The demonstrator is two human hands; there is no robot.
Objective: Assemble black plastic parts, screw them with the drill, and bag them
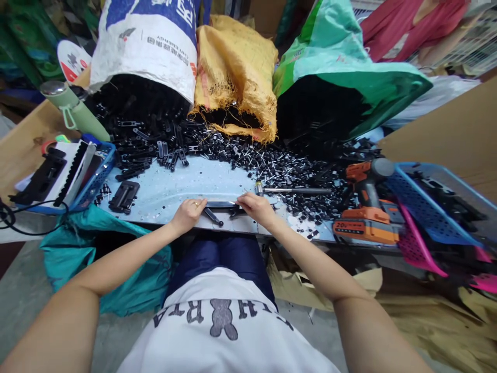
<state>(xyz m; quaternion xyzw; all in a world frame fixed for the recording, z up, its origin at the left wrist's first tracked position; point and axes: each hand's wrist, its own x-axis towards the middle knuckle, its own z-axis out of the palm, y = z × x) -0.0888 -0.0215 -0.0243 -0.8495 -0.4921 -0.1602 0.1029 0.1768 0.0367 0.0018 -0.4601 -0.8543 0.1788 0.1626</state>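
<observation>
At the front edge of the bench, my left hand pinches the left end of a dark, flat, narrow bar. My right hand has its fingers closed at the bar's right end, where a small shiny bit shows by the fingertips. Whether they grip the bar or a small part is too small to tell. Under the bar lies a black arm-like piece with a rounded end. Just beyond my right hand rests a hammer, its handle pointing right.
Black parts and screws spill from a white-blue sack, a yellow sack and a green sack. An orange cordless drill and blue basket stand right; left are a basket, bottle and black bracket.
</observation>
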